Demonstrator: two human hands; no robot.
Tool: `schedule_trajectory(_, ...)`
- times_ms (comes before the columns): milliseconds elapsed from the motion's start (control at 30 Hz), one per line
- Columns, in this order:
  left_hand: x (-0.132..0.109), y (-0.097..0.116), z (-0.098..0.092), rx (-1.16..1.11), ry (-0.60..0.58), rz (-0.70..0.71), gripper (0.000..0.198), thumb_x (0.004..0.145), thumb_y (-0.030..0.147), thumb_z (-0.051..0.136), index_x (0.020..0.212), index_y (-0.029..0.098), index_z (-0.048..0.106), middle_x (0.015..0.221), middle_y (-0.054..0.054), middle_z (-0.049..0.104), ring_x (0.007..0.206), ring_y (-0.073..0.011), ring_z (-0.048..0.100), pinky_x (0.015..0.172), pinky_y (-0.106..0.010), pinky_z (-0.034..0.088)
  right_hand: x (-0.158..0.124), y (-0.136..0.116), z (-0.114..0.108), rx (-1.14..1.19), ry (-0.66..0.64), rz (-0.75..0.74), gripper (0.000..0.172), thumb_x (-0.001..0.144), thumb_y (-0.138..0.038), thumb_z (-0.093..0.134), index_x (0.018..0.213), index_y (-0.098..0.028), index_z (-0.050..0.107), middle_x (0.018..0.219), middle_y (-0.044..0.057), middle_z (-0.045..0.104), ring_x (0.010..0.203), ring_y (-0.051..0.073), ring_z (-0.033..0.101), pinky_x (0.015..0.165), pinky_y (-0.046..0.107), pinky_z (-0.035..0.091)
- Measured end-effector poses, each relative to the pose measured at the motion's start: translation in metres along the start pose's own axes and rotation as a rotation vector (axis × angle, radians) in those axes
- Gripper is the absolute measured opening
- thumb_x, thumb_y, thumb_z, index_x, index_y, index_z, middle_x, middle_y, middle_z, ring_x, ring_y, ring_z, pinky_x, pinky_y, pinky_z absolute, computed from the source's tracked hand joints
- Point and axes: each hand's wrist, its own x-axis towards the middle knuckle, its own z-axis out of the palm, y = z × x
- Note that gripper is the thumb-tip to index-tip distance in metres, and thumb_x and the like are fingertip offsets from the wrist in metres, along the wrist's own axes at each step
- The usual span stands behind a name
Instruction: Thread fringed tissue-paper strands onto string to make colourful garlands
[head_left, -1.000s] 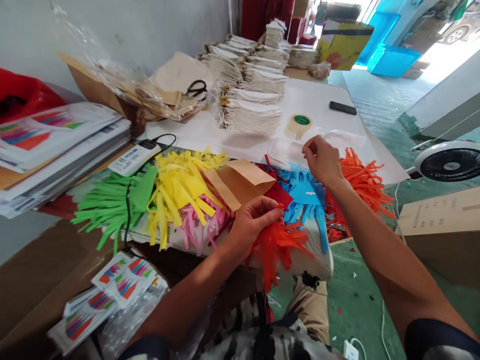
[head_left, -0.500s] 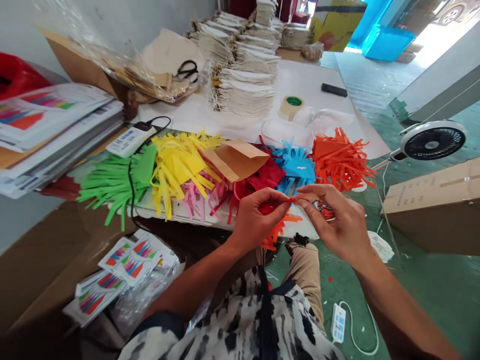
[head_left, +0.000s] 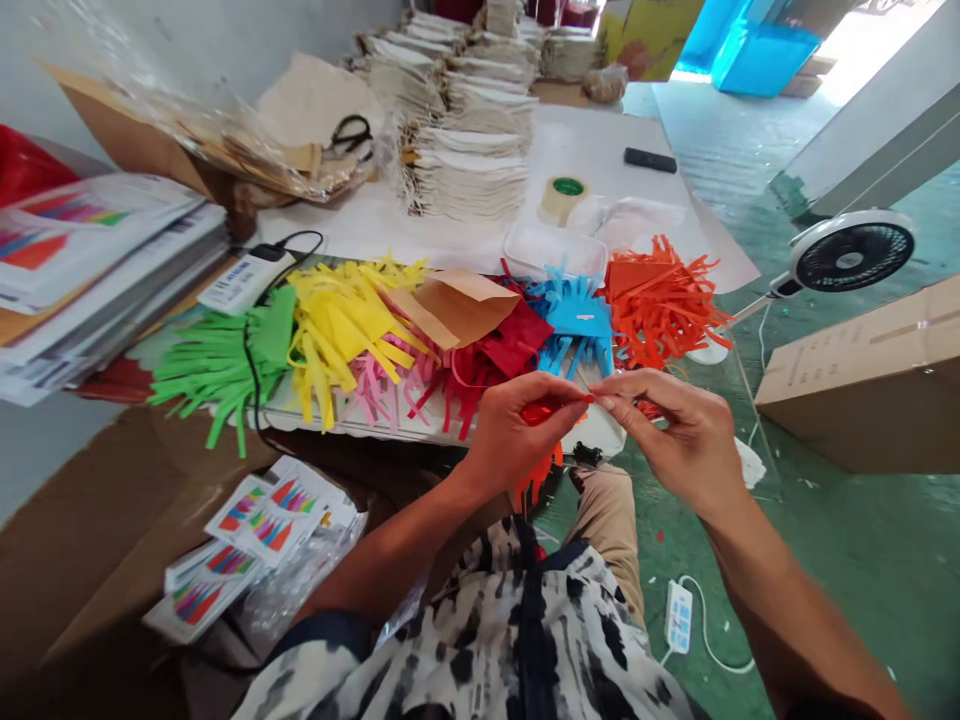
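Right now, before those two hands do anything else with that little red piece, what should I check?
1. Both hands in view: ok, the left hand and the right hand both show.
2. Grip on the small red piece: ok, the fingertips of both hands seem to pinch it.
3. Red fringed paper below the left hand: cannot tell how firmly it is held, since the hand hides its top.
4. Black cable off the green fringed paper: not ok, it lies across the paper.
5. Scissors close at hand: not ok, they lie far back, out of easy reach.
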Motion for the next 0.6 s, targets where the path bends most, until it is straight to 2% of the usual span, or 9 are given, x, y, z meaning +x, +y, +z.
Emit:
schedule_trajectory(167, -0.001, 0.000, 0.003, 0.036, -0.016, 0.021, 0.011, 0.093, 0.029, 0.079, 0.094, 0.018, 0.078, 0.091, -0.003, 0.078, 0.081, -0.0118, 0.073, 0.075, -0.021, 0.058, -0.007, 0.002, 0.003, 0.068, 0.048, 0.035, 0.010, 0.098, -0.023, 0.074, 0.102, -0.031, 0.078, 0.101, -0.002, 0.081, 0.091, 0.017, 0.074, 0.085, 0.035, 0.058)
schedule_trajectory(433, 0.000, 0.004, 0.003, 0.259, -0.046, 0.261, 0.004, 0.094, 0.020, 0.074, 0.091, 0.018, 0.076, 0.089, -0.003, 0.078, 0.086, -0.0129, 0.072, 0.082, -0.025, 0.055, -0.015, 0.002, 0.003, 0.000, 0.087, -0.020, 0.013, 0.096, -0.017, 0.074, 0.099, -0.029, 0.074, 0.097, -0.002, 0.079, 0.088, 0.017, 0.075, 0.085, 0.034, 0.058)
schedule_trajectory(500, 0.000, 0.004, 0.002, 0.259, -0.061, 0.253, 0.004, 0.094, 0.019, 0.074, 0.091, 0.018, 0.076, 0.089, -0.003, 0.078, 0.086, -0.0133, 0.072, 0.082, -0.025, 0.055, -0.016, 0.001, 0.003, -0.042, 0.059, -0.054, 0.015, 0.096, -0.016, 0.073, 0.102, -0.029, 0.073, 0.099, -0.002, 0.080, 0.090, 0.017, 0.075, 0.086, 0.033, 0.059)
schedule_trajectory(600, -0.001, 0.003, 0.004, 0.235, -0.066, 0.166, 0.004, 0.094, 0.019, 0.074, 0.091, 0.018, 0.076, 0.090, -0.002, 0.079, 0.084, -0.0124, 0.072, 0.080, -0.024, 0.056, -0.017, -0.001, 0.005, -0.122, 0.036, -0.108, 0.018, 0.097, -0.015, 0.071, 0.108, -0.029, 0.071, 0.102, 0.000, 0.080, 0.093, 0.018, 0.076, 0.086, 0.033, 0.059)
